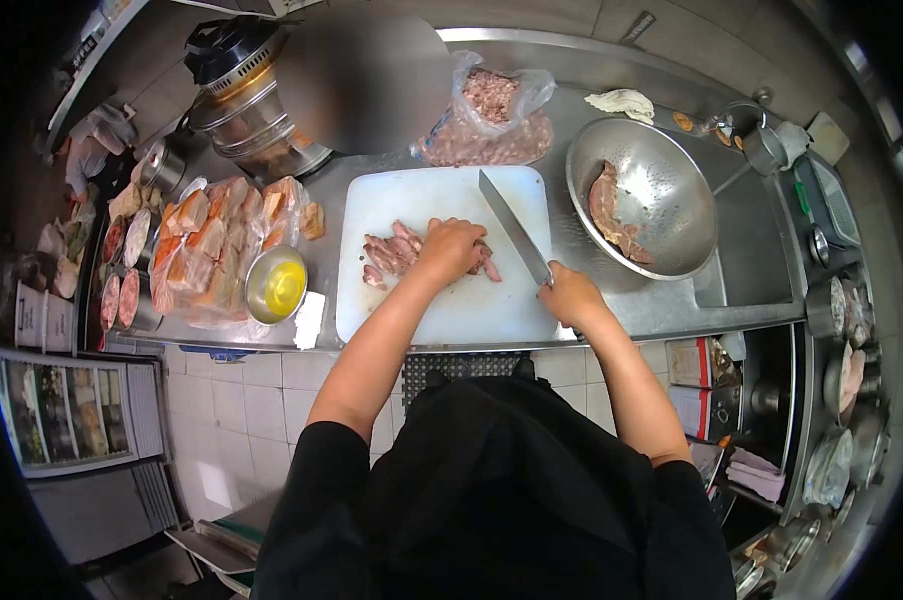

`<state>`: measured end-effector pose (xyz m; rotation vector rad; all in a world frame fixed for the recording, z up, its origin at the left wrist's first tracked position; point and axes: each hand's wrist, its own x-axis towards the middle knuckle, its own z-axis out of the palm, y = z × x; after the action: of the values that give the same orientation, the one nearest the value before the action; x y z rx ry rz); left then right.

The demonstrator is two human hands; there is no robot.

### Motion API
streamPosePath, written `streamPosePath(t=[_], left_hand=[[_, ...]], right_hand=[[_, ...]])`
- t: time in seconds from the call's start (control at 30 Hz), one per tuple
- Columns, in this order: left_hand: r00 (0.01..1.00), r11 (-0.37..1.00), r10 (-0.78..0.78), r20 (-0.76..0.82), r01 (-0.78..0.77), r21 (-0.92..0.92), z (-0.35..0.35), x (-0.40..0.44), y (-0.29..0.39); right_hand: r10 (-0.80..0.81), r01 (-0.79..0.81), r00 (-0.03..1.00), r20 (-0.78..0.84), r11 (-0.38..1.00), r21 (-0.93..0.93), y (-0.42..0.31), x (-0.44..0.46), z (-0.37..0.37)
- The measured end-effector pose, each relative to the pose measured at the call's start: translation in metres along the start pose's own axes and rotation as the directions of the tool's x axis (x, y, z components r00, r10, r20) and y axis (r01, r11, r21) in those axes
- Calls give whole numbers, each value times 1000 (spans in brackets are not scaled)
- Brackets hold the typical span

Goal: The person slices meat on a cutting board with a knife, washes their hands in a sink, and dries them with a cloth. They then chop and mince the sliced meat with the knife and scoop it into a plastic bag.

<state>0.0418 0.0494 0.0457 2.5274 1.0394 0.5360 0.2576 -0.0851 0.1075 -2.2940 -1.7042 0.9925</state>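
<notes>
Steel bench (571, 90), white board (401, 312) sitting at its front edge. Chopped meat (396, 250) is mid-board, spread left to right, a few bits loose near the board's left edge. Left hand (454, 250) on the meat, fingers bent over it, palm down; some pieces stick out past the fingertips on the right. Right hand (571, 293) closed round the handle of the knife (516, 228), by the board's right edge. Blade runs diagonally over the right part of the board, tip near the back edge. Can't tell if the blade touches the surface. Colander (671, 165) just off the board's right edge, one long meat piece (606, 212) inside. Clear bag of meat chunks (486, 148) at the board's back edge. Metal bowl (255, 290) with yellow liquid (286, 288) near the bench's front edge, left of the board; wrapped orange-and-pale blocks (216, 240) beside it. White cloth (621, 103) behind the colander.
</notes>
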Motion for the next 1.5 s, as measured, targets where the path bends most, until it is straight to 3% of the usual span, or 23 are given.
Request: streamPosePath(t=[0.03, 0.1, 0.13, 0.23, 0.3, 0.5, 0.67, 0.77, 0.87, 0.93, 1.17, 1.23, 1.37, 1.43, 1.5], left_hand=[[1000, 1000, 4, 0, -4, 0, -2, 4, 2], [978, 989, -51, 202, 22, 145, -5, 14, 7], [978, 989, -47, 201, 18, 145, -6, 17, 9], [982, 995, -27, 188, 9, 98, -5, 25, 11], [999, 999, 33, 24, -33, -16, 2, 27, 9], [1000, 991, 6, -2, -6, -132, 16, 8, -3], [994, 996, -1, -112, -9, -90, 23, 4, -9], [991, 998, 8, -133, -16, -57, 22, 8, -6], [988, 999, 42, -149, -46, -20, 25, 7, -9], [985, 998, 60, -160, -61, -5, 27, 7, -12], [985, 998, 57, -162, -54, 26, 31, 8, -14], [983, 998, 65, -170, -61, 27, 30, 8, -13], [981, 998, 52, -185, -47, 32, 31, 5, -13], [984, 999, 38, -173, -33, 32, 30, 8, -12], [993, 998, 49, -104, -44, 52, 24, 8, -13]], right_hand=[[3, -3, 1000, 6, 1000, -2, 0, 0, 0], [-3, 3, 1000, 2, 1000, 3, 2, 0, 1], [-12, 12, 1000, 0, 1000, 7, 2, 0, 1], [14, -15, 1000, 22, 999, 34, 0, -2, -5], [19, -20, 1000, 13, 998, 61, 1, -3, -6], [8, -8, 1000, 4, 997, 81, 6, -3, -2], [-12, 12, 1000, 12, 1000, 13, 2, -1, -6], [-105, 102, 994, -31, 991, -91, 1, 8, -11], [-152, 155, 988, 33, 976, -156, -26, 5, -39], [-79, 120, 977, 197, 971, -209, -45, 7, -54], [-200, 214, 973, 116, 969, -126, -35, 71, -16], [-141, 168, 957, 255, 982, -86, -45, 75, -34], [-64, 112, 942, 330, 986, -126, -56, 60, -40], [-131, 140, 981, 141, 988, -61, -48, 65, -15], [-157, 168, 978, 136, 983, -75, -43, 70, -14]])
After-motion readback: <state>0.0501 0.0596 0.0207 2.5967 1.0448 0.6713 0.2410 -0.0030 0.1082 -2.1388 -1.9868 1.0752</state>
